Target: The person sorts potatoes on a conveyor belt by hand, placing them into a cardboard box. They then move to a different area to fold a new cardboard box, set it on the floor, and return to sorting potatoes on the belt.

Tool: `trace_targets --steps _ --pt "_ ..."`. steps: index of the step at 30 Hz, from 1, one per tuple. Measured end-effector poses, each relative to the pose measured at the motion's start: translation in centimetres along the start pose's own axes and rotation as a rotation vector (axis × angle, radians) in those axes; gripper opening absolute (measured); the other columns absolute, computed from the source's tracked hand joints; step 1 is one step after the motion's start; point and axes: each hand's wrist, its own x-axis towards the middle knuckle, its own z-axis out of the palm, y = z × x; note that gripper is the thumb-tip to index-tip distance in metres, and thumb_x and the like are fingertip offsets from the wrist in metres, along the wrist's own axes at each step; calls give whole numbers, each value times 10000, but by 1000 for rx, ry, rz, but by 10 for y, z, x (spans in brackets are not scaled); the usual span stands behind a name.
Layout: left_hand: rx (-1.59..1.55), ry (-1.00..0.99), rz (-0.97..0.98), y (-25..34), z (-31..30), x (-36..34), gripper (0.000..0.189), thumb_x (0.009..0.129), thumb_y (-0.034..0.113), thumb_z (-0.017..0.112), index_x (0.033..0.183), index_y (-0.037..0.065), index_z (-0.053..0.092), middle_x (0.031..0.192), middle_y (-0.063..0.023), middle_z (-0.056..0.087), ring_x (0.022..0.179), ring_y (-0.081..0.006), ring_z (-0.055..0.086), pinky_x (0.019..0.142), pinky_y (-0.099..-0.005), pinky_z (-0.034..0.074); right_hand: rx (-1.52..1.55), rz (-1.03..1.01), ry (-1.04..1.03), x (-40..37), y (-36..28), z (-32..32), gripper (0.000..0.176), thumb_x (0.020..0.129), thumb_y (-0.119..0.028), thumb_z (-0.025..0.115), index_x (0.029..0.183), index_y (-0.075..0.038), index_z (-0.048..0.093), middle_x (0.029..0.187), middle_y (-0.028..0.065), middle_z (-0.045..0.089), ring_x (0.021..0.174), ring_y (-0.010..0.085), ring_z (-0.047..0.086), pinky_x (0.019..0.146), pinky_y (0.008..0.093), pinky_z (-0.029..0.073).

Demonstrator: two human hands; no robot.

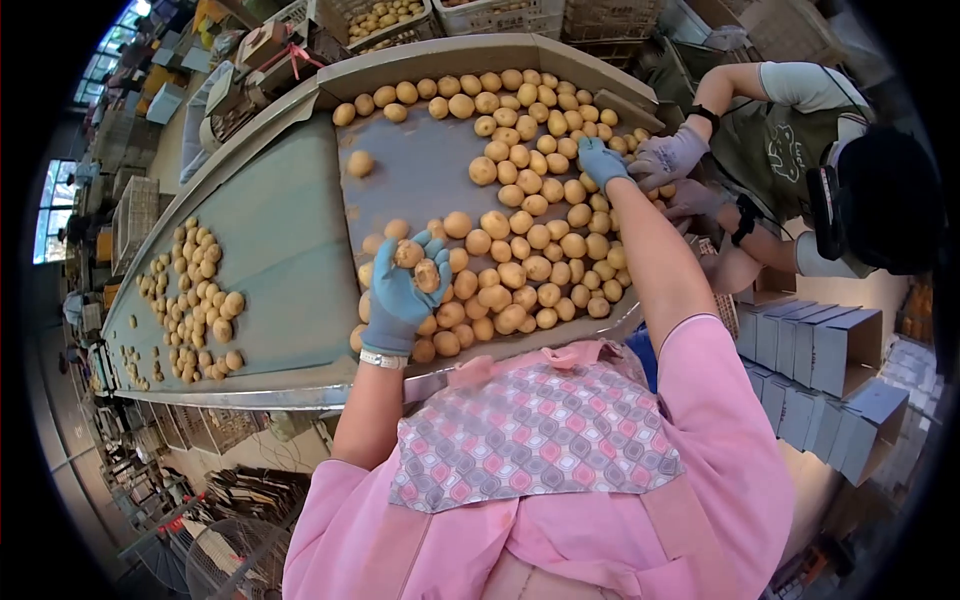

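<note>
Nearest the camera, wears a pink top (745,450) with a patterned apron (530,430). Holds two potatoes (427,276) in the blue-gloved left hand (395,307), with fingers half curled about them and palm upward, above the near left part of the grey surface (415,165). Carries a pale band (385,358) on that wrist. Extends the right hand (602,165), gloved alike, to the loose potatoes (530,220) toward the far right corner; cannot tell whether grasping one or only touching. Has these spread thickly from the far rim (440,55) to the near edge, with a lone potato (360,164) near the left edge, apart from the rest. Shares the right end with a co-worker (790,140) in a dark apron, just beside that person's pale gloves (670,157). Adjoins, past the left edge, a green belt (290,230) bearing more potatoes (200,300) toward its left end. Has blue-grey cartons (815,335) beyond the near right corner and plastic crates (495,17) behind the far rim.
</note>
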Motion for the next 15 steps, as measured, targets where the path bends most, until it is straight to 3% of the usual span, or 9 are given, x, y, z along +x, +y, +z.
trace_targets --steps 1,2,4,5,6,8,11,14,15 --pt "47 34 32 -3 7 -3 501 1050 405 558 1357 10 546 1316 -129 612 1181 -263 613 1035 -405 546 32 -87 10 -25 -3 -12 632 1054 -534 308 1526 -138 446 1633 163 389 1470 410 410 1194 518 342" --pt "28 -40 8 -1 1 -3 496 1049 404 559 1352 11 555 1307 -129 619 1178 -264 616 1036 -405 545 179 -24 44 -14 5 -7 560 1054 -515 386 1445 -132 503 1492 184 544 1367 393 520 1169 505 365" --pt "-12 -213 -35 6 -15 8 486 1049 401 561 1341 13 572 1289 -130 632 1173 -265 622 1037 -406 545 506 -282 140 -5 21 4 443 1052 -481 482 1341 -151 541 1260 127 659 1162 292 630 1021 438 497" --pt "4 -6 26 3 1 -1 475 1050 407 557 1320 18 601 1261 -124 655 1158 -269 635 1037 -416 542 780 -390 115 -37 8 -5 394 1048 -460 524 1304 -161 544 1175 91 656 1055 240 636 915 375 524" --pt "-14 -60 12 4 0 -1 474 1050 410 557 1314 19 608 1252 -121 662 1156 -271 638 1037 -421 542 1048 -490 73 -86 -11 -15 348 1044 -439 566 1267 -172 547 1090 54 654 948 188 642 808 311 551" --pt "-55 -160 -4 9 -5 0 473 1050 418 556 1303 23 622 1236 -116 677 1151 -275 645 1039 -431 542 1559 -495 -254 -139 -36 -11 327 1057 -424 558 1260 -169 541 1047 71 659 871 151 655 687 233 540" --pt "-13 -91 38 12 4 -8 484 1046 429 562 1309 26 619 1238 -117 681 1159 -275 645 1043 -436 540 1810 -432 -760 -201 -65 -13 305 1060 -402 559 1233 -153 533 1039 106 659 842 189 668 672 279 580" --pt "-106 -226 32 23 17 -30 481 1051 427 554 1307 25 622 1253 -116 682 1188 -273 638 1051 -435 534 1759 10 -932 -182 -80 -4 256 1066 -373 536 1176 -142 543 1016 116 654 848 220 681 652 335 616" --pt "-128 -127 130 26 25 -48 470 1051 414 549 1304 22 607 1198 -75 677 1067 -244 648 1002 -398 542 1778 -23 -1059 -151 -86 -18 247 1067 -353 523 1126 -115 558 972 112 645 839 247 686 643 369 633"
